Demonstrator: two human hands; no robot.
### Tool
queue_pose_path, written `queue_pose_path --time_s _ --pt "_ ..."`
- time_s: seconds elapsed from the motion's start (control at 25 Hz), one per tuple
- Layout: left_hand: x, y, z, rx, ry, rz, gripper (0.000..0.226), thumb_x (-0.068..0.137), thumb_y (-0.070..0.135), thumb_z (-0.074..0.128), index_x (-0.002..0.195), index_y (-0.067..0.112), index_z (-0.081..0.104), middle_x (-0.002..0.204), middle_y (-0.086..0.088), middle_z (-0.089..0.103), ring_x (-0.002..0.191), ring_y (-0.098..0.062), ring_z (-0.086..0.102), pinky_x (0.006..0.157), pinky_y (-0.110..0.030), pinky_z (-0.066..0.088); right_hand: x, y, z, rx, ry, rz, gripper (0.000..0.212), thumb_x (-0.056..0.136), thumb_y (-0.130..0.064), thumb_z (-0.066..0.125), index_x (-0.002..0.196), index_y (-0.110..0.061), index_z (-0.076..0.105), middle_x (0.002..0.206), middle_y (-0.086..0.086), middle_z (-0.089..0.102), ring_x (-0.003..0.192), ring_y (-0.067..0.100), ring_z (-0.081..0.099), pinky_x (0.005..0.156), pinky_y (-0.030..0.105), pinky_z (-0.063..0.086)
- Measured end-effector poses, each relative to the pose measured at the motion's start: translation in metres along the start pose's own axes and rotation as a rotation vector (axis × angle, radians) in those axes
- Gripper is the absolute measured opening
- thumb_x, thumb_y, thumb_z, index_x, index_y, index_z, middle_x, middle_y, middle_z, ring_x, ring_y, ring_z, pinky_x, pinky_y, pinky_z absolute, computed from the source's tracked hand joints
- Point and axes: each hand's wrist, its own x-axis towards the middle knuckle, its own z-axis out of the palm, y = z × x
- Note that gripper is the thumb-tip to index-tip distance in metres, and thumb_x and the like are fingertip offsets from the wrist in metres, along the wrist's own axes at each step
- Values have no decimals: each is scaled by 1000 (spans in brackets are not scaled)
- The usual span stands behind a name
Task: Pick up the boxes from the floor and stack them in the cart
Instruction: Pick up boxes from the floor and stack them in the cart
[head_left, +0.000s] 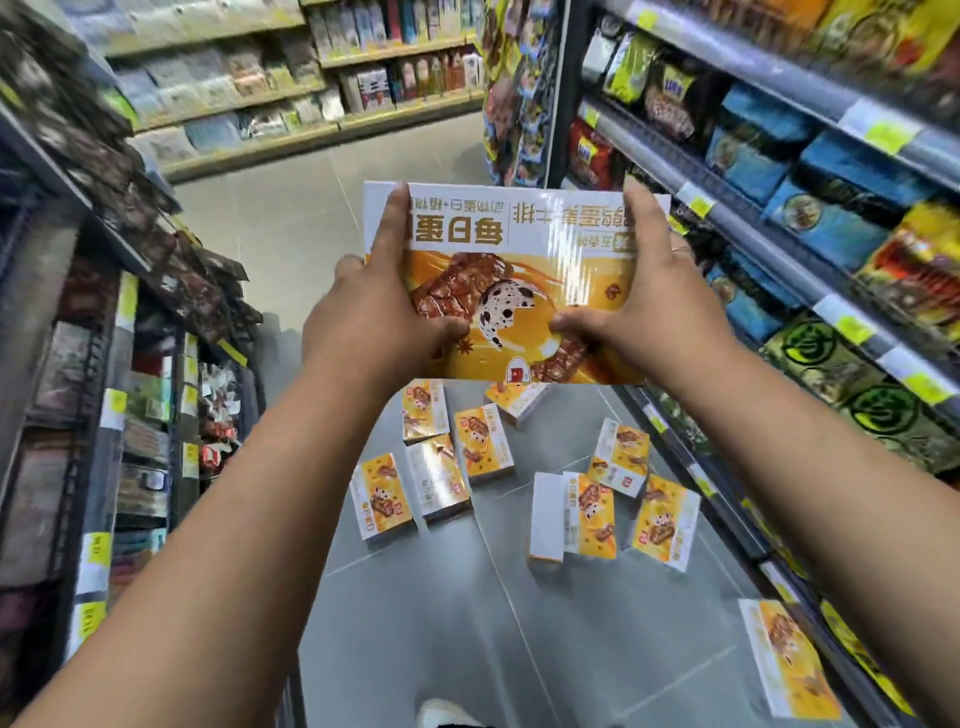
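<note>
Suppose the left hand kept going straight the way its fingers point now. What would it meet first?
The left hand already grips the held box. Beyond it the line looks free over open floor toward the far shelves, though depth is unclear.

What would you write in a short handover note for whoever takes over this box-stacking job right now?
Left hand and right hand: both grip one yellow box, held up over the aisle.
Boxes on the floor: about nine lie scattered ahead, one more near the right-hand shelf.
Cart: not clearly in view, so its load cannot be told.
Left: place the held box, then fetch the rest.
</note>
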Motion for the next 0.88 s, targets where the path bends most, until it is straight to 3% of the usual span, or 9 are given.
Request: queue_pose_path --time_s 0.44,0.88 --pt "-38 170 -2 -45 11 241 117 71 56 76 144 52 -16 138 -10 47 115 -34 54 86 -44 50 -53 72 -172 -75 193 66 123 61 -55 83 149 -45 -1 144 11 40 120 33 50 89 38 43" --pt "-69 285 6 -107 -62 538 116 73 57 74 143 53 -18 136 -14 44 109 -37 56 83 -46 52 -132 113 -271 -158 392 288 128 60 -54 85 148 -47 -8 153 10 28 122 33 50 93 40 45"
